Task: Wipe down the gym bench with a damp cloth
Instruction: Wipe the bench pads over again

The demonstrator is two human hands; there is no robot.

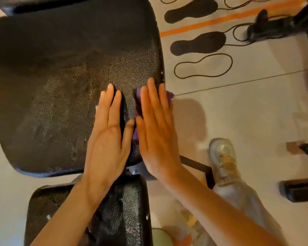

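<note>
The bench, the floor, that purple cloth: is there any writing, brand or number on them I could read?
None readable.
Bench pad: bare black vinyl.
Purple cloth: no label showing.
Floor: only footprint shapes and an orange stripe, no words.

Warm indoor light from where I watch. Sheen glints off the wet bench pad (75, 96). Soft shadow falls on the floor (256, 112) by the pad's right edge. Frame edges bow; shoe (224, 162) slightly blurred.
</note>
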